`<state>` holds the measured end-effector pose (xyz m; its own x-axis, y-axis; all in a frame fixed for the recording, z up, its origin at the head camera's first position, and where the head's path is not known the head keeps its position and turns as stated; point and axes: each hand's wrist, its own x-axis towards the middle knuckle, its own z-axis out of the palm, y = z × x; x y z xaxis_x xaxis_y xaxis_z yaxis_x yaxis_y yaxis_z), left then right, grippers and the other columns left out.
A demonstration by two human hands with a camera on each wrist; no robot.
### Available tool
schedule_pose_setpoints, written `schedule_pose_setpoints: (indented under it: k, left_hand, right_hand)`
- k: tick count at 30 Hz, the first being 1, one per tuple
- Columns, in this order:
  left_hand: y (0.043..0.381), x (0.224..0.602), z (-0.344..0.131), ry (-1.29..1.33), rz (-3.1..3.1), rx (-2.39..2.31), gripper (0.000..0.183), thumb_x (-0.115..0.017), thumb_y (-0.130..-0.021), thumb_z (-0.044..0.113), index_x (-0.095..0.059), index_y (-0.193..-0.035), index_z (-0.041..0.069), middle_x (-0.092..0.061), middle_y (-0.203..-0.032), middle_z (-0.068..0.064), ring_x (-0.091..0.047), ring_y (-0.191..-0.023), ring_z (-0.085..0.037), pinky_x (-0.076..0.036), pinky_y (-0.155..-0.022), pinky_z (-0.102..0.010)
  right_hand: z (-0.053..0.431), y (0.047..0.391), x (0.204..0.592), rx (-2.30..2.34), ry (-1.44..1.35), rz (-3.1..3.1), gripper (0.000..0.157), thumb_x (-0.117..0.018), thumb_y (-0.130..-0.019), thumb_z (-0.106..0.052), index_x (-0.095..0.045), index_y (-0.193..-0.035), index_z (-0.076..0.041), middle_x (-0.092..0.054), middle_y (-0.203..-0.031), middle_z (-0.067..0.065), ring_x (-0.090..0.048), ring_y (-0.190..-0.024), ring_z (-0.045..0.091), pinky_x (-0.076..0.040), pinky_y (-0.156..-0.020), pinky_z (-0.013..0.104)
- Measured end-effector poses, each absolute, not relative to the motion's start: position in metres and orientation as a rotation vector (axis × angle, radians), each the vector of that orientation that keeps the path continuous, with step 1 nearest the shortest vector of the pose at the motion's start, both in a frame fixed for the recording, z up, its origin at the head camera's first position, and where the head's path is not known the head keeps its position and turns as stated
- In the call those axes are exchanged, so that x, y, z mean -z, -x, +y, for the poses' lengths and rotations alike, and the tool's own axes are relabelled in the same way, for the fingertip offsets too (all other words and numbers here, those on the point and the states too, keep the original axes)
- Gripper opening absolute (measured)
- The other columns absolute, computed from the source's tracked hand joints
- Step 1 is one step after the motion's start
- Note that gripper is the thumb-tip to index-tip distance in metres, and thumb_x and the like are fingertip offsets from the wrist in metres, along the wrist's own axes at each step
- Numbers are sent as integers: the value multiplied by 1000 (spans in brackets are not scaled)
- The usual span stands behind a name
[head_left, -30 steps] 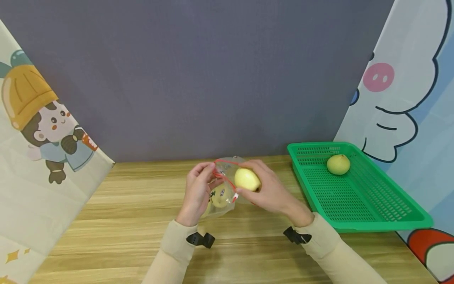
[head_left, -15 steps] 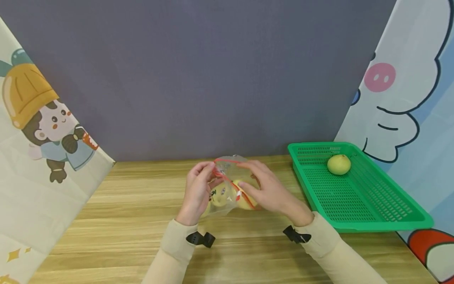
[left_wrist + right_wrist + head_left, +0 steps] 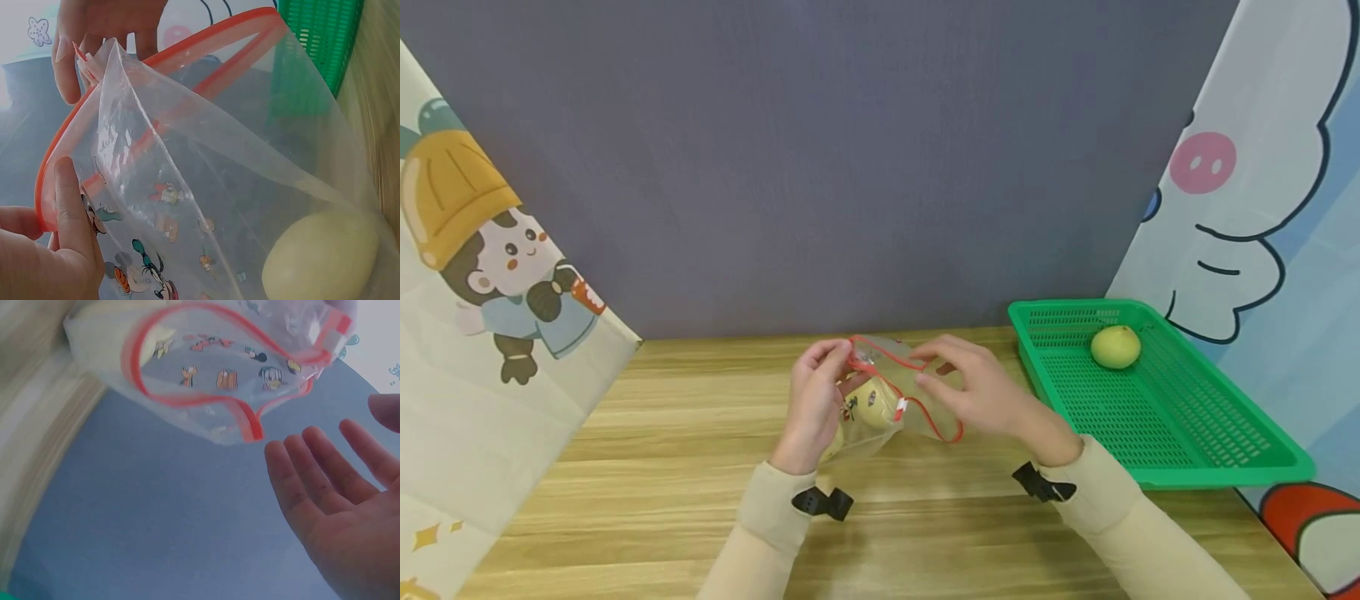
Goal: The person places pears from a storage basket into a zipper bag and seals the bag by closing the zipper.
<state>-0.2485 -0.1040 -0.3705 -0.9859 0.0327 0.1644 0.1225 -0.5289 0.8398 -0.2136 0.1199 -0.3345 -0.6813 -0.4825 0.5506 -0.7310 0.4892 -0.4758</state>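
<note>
A wood-grain tabletop [image 3: 625,500] is stretching beneath the left grip [image 3: 812,404] and the right grip [image 3: 981,387]. A plain dark grey panel [image 3: 820,167] is rising beyond both. Left of the left grip, a pale sheet [image 3: 475,433] is showing a cartoon figure [image 3: 505,267] wearing a yellow hat, with gold sparkles [image 3: 426,537] lower down. Right of the right grip, a light-blue sheet [image 3: 1322,267] is bearing a white, black-outlined character [image 3: 1232,212] with a pink oval [image 3: 1202,162].

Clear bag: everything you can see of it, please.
The clear bag looks like thin plastic, with cartoon prints, a red rim and a white-and-red tab. Its open mouth faces the right hand, which is apart from it. The left hand pinches the rim. Pale yellow fruit is inside, above the wooden table.
</note>
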Motion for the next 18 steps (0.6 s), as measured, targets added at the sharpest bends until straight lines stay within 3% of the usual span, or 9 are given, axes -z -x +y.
schedule_pose_setpoints:
  k: [5, 11, 18]
  left_hand:
    - [249, 371, -105, 264, -1508, 2694, 5, -58, -102, 6, -62, -101, 2, -64, -89, -7, -67, -76, -15, -64, -78, -34]
    - [249, 370, -106, 269, -1517, 2692, 5, -59, -102, 6, -62, -102, 2, -64, -90, -7, -67, -76, -15, -64, -78, -35]
    - [249, 371, -107, 273, -1529, 2688, 4, -61, -101, 7, -63, -100, 4, -65, -86, -5, -67, -73, -15, -64, -76, -34]
  right_hand:
    - [124, 213, 322, -853, -999, -2503, 28, -66, -99, -20, -67, -124, -7, -68, -121, 3, -63, -111, 20, -58, -87, 38]
    - [126, 210, 310, -660, -945, -2689, 42, -61, -102, -40, -63, -133, -12, -63, -130, -1, -57, -124, 22, -50, -103, 48]
    - [131, 211, 303, -555, -904, -2748, 46, -60, -102, -44, -63, -134, -11, -63, -131, 1, -56, -126, 25, -49, -104, 51]
